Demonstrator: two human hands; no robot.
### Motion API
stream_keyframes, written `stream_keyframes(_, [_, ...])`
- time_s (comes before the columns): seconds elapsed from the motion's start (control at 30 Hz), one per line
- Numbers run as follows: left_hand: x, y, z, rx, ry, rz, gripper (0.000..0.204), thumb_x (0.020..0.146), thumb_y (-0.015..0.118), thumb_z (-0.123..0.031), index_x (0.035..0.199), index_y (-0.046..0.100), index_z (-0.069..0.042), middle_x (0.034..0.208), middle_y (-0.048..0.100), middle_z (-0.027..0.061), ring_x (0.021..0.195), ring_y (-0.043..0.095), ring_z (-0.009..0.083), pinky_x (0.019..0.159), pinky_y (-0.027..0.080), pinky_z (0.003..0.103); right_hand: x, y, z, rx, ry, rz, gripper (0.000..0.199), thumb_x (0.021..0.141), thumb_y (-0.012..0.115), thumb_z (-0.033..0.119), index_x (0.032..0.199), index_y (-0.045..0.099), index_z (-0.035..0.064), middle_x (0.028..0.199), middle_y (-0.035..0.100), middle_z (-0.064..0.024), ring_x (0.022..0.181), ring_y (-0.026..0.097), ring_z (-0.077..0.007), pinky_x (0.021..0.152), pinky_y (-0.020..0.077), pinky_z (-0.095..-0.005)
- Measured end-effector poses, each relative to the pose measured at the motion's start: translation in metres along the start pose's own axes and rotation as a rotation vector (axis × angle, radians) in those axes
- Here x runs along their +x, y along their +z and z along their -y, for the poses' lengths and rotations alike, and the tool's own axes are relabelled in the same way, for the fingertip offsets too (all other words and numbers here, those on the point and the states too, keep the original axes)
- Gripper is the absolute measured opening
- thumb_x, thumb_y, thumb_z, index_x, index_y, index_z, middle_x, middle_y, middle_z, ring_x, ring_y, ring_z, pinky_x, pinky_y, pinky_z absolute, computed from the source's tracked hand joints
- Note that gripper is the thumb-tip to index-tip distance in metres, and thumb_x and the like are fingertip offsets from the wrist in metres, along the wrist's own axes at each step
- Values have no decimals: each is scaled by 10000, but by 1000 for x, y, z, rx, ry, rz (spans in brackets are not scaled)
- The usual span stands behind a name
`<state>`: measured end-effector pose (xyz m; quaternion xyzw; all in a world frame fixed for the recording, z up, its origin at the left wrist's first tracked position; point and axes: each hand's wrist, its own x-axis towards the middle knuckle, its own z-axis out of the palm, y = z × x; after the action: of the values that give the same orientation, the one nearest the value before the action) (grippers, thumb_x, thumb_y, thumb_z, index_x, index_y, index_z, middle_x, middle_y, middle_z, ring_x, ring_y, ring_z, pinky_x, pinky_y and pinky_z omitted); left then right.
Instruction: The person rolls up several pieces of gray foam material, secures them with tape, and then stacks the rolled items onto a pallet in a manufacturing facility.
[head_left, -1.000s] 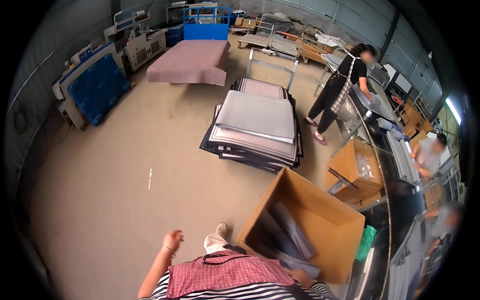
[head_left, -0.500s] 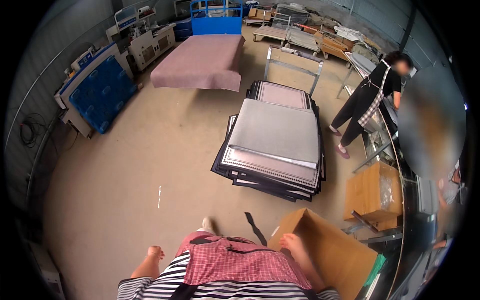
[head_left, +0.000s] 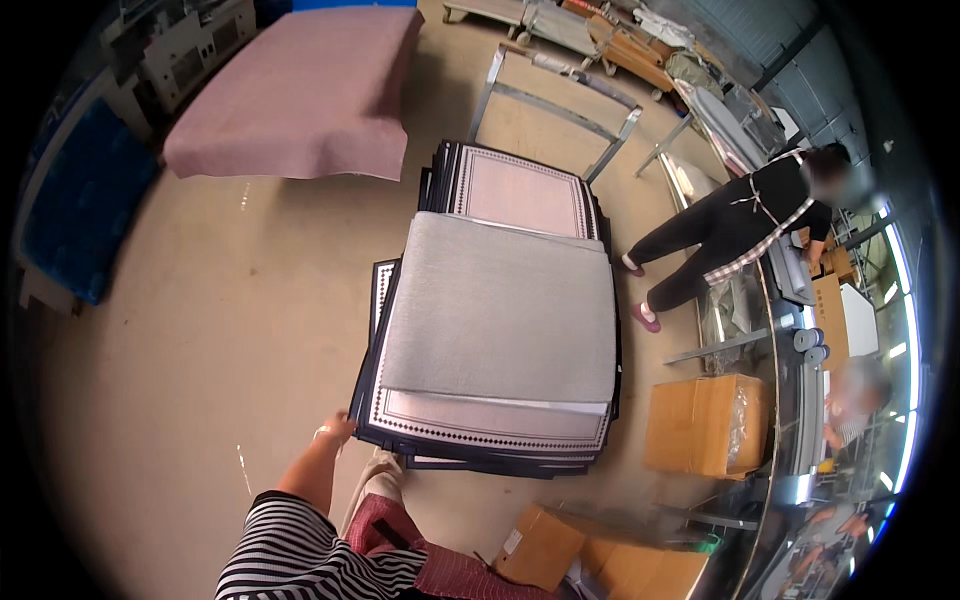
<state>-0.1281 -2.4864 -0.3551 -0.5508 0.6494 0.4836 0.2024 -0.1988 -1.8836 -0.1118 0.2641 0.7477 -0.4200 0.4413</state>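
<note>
The left hand (head_left: 335,428) touched the seven-o'clock corner of the stacked mats (head_left: 495,330); whether its fingers had closed could not be told. The right hand was out of view. Probably reaching; lifting would need a firm pinch on the top mat's edge.

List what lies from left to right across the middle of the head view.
Blue padded pallet → bare tan floor → stack of rugs with a grey one on top → person in black leaning over a bench.
</note>
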Motion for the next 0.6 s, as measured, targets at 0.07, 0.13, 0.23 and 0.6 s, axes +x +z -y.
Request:
stream_keyframes(0.07, [58, -17, -52, -67, 79, -21, 816, 868, 696, -358, 1509, 316, -24, 1412, 519, 249, 1311, 511, 358, 1086, 420, 426, 10, 22, 25, 6, 80, 34, 288, 964, 581, 178, 1202, 580, 17, 1066, 665, -148, 870, 657, -240, 790, 533, -357])
stream_keyframes(0.13, [101, -12, -112, -97, 123, -34, 916, 827, 749, -373, 1528, 273, -27, 1484, 437, 243, 1378, 434, 358, 1142, 364, 405, 20, 39, 39, 18, 143, 23, 305, 960, 588, 182, 1217, 571, 17, 1081, 660, -153, 887, 655, -247, 805, 531, -363])
stream_keyframes(0.23, [154, 2, -147, -228, 96, -177, 1092, 709, 827, -495, 1509, 292, 21, 1475, 445, 251, 1384, 431, 342, 1129, 375, 399, 36, 55, 55, -7, 216, 50, 333, 955, 597, 188, 1238, 557, 18, 1103, 652, -161, 911, 651, -258, 827, 527, -371])
stream_keyframes(0.6, [-78, -15, -351, -184, 864, 79, 305, 873, 707, -273, 1094, 647, -71, 904, 693, 187, 839, 690, 335, 757, 544, 406, 62, 41, 92, 3, 259, 131, 444, 937, 634, 209, 1318, 506, 19, 1184, 622, -189, 1002, 637, -299, 910, 512, -400])
